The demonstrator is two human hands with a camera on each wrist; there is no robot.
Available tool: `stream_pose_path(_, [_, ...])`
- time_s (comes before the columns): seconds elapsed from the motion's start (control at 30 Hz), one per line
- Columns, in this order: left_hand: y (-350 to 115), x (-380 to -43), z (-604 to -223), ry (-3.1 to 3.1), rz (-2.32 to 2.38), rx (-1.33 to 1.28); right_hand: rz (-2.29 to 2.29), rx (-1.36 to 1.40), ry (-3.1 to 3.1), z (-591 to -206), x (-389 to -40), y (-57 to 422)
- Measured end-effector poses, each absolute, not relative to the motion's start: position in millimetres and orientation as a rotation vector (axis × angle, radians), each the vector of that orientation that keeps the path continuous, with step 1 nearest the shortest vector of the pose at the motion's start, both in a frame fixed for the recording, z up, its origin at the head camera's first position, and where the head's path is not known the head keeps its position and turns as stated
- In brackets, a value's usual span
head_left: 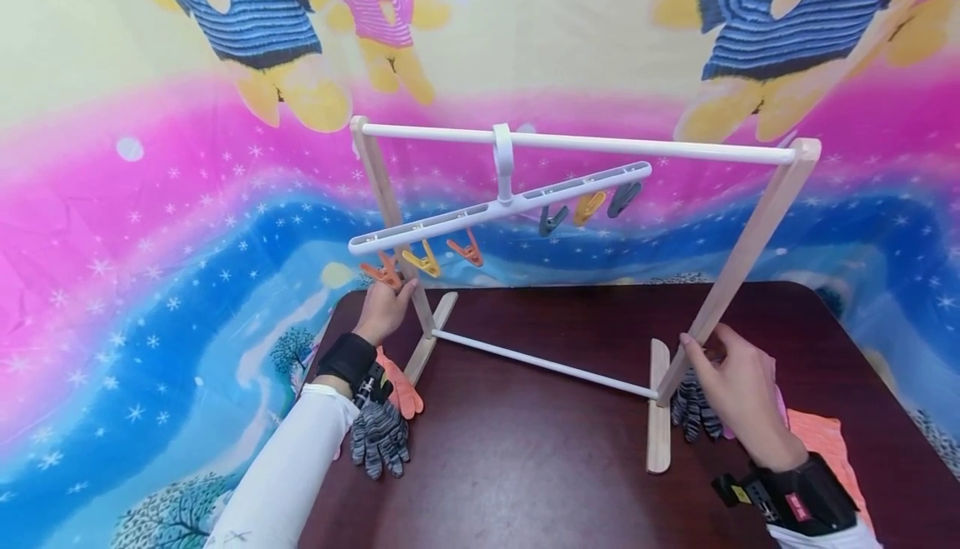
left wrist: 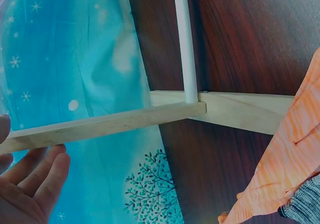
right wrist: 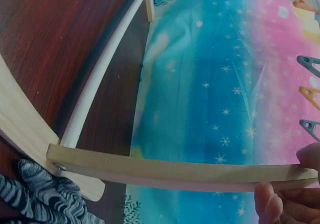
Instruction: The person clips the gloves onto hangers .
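Note:
A wooden drying rack with a white top bar [head_left: 637, 147] stands on the table. My left hand [head_left: 384, 309] grips its left post [left wrist: 110, 123], thumb on one side and fingers on the other. The right post [head_left: 753, 237] is held between the thumb and fingers of my right hand [head_left: 738, 395], low down near the foot. From the top bar hangs a white clip hanger [head_left: 450, 222], turned at a slant. Orange pegs [head_left: 470, 251], yellow pegs [head_left: 590, 208] and grey pegs [head_left: 624, 199] dangle under it, all holding nothing.
Left of the rack lie an orange glove [head_left: 402, 384] and a grey striped glove [head_left: 380, 438]. Another grey striped glove [right wrist: 52, 196] lies by the right foot, with orange fabric [head_left: 825, 445] beyond my right hand. A patterned cloth [head_left: 247, 299] backs the dark table [head_left: 525, 457].

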State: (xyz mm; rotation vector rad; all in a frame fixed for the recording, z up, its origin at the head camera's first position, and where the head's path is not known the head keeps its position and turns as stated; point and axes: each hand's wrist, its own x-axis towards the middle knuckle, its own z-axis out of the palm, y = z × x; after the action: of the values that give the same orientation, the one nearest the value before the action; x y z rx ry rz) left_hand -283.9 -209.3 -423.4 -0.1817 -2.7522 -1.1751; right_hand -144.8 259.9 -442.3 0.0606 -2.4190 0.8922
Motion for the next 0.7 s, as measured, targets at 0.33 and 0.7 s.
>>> stream_pose_path(0.33, [-209.2, -289.4, -428.0, -2.679, -0.970, -0.186, 0.748, 0.029, -2.543, -433.3, -147.5, 259.5])
stream_pose_path(0.7, [-201.6, -287.2, -430.5, -2.633, -0.823, -0.106, 0.770, 0.017, -2.572, -432.6, -150.5, 255.8])
